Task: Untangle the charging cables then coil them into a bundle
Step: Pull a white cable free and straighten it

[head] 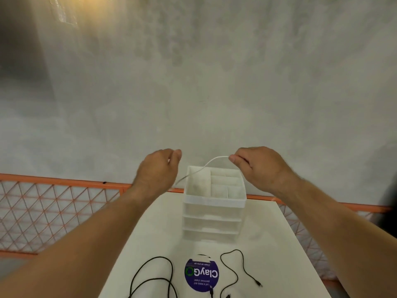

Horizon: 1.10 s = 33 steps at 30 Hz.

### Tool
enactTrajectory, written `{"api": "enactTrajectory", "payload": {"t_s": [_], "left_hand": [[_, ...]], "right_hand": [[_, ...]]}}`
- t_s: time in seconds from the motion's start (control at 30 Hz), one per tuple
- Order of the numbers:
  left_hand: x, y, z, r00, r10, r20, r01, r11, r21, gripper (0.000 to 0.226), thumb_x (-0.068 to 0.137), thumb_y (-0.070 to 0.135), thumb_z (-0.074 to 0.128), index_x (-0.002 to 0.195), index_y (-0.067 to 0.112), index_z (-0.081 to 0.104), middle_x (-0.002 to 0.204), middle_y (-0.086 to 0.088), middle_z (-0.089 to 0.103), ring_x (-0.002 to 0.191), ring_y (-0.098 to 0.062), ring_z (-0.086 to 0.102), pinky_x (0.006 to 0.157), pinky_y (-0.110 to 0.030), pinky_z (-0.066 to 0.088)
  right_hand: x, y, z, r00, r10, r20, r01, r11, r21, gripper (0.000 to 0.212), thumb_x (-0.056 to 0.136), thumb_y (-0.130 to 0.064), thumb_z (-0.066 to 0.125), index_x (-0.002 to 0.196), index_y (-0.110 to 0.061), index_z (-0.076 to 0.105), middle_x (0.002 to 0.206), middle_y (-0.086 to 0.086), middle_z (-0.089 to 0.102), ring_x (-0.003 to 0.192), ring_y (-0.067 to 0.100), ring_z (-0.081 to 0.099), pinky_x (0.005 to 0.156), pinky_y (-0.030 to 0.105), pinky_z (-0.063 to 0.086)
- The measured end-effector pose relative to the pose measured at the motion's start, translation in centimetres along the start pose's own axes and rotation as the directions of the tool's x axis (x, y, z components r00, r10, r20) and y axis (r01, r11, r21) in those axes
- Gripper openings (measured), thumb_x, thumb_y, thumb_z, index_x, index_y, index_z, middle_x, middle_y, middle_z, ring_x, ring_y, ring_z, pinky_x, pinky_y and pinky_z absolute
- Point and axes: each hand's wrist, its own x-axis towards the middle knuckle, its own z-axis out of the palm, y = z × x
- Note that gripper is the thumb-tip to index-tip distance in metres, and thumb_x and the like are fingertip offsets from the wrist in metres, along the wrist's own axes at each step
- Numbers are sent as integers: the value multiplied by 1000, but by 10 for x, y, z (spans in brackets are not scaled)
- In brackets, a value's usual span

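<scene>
Just above divided organizer [214, 200], white cable [206, 165] tight in right grip [260, 168]; left grip [159, 168] unclear.

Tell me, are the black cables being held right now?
No, the black cables lie loose on the table, while the right hand pinches a white cable.

Warm light glowing from top-left on wall [64, 14], rest staying dim grey; pic looking soft, edges bending w/ wide-angle distortion, counter [268, 244] evenly lit.
</scene>
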Motion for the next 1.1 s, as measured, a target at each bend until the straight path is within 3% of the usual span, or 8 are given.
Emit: {"api": "enactTrajectory", "payload": {"t_s": [0.1, 0.2, 0.37, 0.5, 0.67, 0.87, 0.97, 1.1], "left_hand": [[-6, 33, 17, 978, -149, 144, 194, 900, -390, 54, 101, 49, 33, 84, 12, 68, 76, -1, 71, 80, -20, 65, 78, -34, 48], [-9, 51, 29, 927, -216, 307, 359, 751, -554, 56, 100, 51, 36, 73, 10, 61, 59, -1, 58, 60, -20, 58, 69, -32, 50], [-2, 60, 29, 993, -107, 49, 118, 933, -340, 60, 93, 50, 54, 53, 14, 29, 47, 3, 26, 45, -15, 26, 48, -26, 29], [11, 52, 17, 1000, 20, -18, -21, 998, -67, 59, 94, 50, 53, 48, 16, 38, 43, 3, 36, 42, -14, 36, 47, -27, 27], [27, 24, -7, 998, 40, -51, -34, 994, 108, 58, 95, 52, 49, 50, 16, 41, 47, -2, 43, 50, -20, 42, 53, -30, 32], [25, -8, -12, 994, -86, -72, 92, 992, 83, 59, 94, 51, 53, 52, 10, 46, 46, -4, 42, 46, -20, 41, 48, -27, 33], [20, -21, -3, 981, -186, 63, 183, 982, 49, 56, 93, 48, 56, 62, 2, 57, 51, -10, 47, 46, -19, 44, 49, -25, 37], [8, -19, 14, 945, -172, 277, 223, 961, -166, 46, 95, 50, 47, 77, 11, 63, 82, 5, 64, 77, -15, 59, 77, -32, 47]], "right_hand": [[6, -22, 0, 998, -59, 18, 59, 998, -6, 40, 102, -44, 32, 87, -18, 57, 72, -5, 55, 71, 18, 53, 67, 34, 43], [8, -28, 0, 997, -65, 28, 65, 998, 2, 40, 102, -43, 30, 90, -17, 57, 76, -3, 55, 74, 19, 54, 70, 36, 46], [4, -18, 3, 998, -45, 50, 43, 999, 27, 40, 102, -43, 30, 84, -16, 53, 74, -3, 54, 72, 18, 52, 71, 38, 47], [-1, 1, 1, 999, 19, 27, -21, 999, 49, 40, 102, -42, 33, 84, -15, 56, 73, -1, 59, 72, 20, 55, 71, 38, 48], [-12, 30, -4, 996, 88, -29, -84, 990, 112, 41, 101, -39, 40, 80, -10, 61, 67, 4, 61, 66, 22, 57, 65, 36, 49], [-16, 41, 2, 986, 165, -23, -162, 983, 86, 41, 102, -39, 40, 76, -12, 57, 63, 2, 57, 62, 21, 53, 57, 30, 43], [-14, 35, 2, 987, 152, -57, -149, 987, 51, 40, 102, -38, 38, 72, -15, 50, 60, -2, 51, 59, 19, 49, 56, 29, 36], [-9, 11, 3, 999, 30, -17, -30, 999, 34, 34, 102, -37, 37, 80, -16, 52, 66, -5, 49, 67, 19, 48, 65, 33, 41]]}}
